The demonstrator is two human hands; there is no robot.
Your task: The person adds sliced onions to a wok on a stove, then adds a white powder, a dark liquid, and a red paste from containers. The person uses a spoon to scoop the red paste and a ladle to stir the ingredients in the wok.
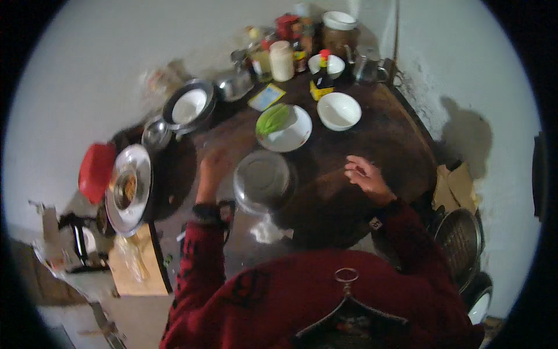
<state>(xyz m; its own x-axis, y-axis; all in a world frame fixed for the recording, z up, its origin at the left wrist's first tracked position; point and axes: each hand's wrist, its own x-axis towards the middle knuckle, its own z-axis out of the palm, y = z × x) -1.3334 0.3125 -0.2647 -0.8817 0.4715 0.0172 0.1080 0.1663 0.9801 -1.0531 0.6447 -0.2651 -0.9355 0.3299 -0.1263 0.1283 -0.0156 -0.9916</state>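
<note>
A round metal bowl point(263, 181), which looks upside down, sits on the dark table in front of me. Just left of it is my left hand point(213, 170), smeared by motion so its fingers are unclear. To the bowl's right, my right hand point(367, 178) hovers apart from it, fingers loosely bent and spread, with nothing visible in them. Beyond the bowl, a white plate point(295, 132) carries green leaves point(273, 120) on its left side. A white bowl point(339, 111) stands right of the plate, close to a dark sauce bottle point(323, 78) with a red cap.
Jars and bottles, including a white jar point(282, 61), crowd the back corner. A yellow-blue packet point(267, 97) lies behind the plate. Nested bowls point(190, 106), a long white platter point(139, 203) and a red container point(96, 173) line the left. A wooden board point(125, 270) is lower left.
</note>
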